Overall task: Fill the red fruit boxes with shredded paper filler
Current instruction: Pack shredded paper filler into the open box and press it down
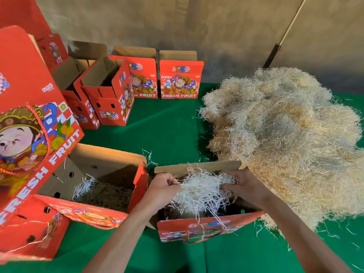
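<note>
1. Two hands over near box [199, 226], both in one wad [201, 191] of white shred. Box open-topped, on green cloth [169, 125], directly below the view; prob. set there so both arms reach w/o stretching.
2. Left hand [163, 187]: fingers curled, pinching strands at wad's left edge. Right hand [244, 186]: fingers curled into wad's right side, tips buried in shred, so exact pinch can't be told.
3. Wad held across box mouth, strands trailing down inside. Looks like pulling apart / fluffing before dropping in, so filler spreads rather than sits as a lump. Judgement only.
4. Inside of near box dark; little shred visible at bottom. Fill prob. just begun here.
5. Shred pile [285, 138]: big, tan-white, on cloth just right of near box, touching its right side. Handy for right-hand grabs; loose strands strewn round it.
6. Left box [110, 170]: beside near box, lid up, thin layer of shred on floor. Seems part-filled or done w/ a base layer; can't tell which.
7. Far boxes [107, 95]: several toward wall, flaps up, standing open; no shred seen in them. Prob. queued.
8. Closed-looking box [181, 79] at back centre faces the view, "FRESH FRUIT" print readable.
9. Risk: strands catching on box rim or rope handle at front, spilling onto cloth.
</note>
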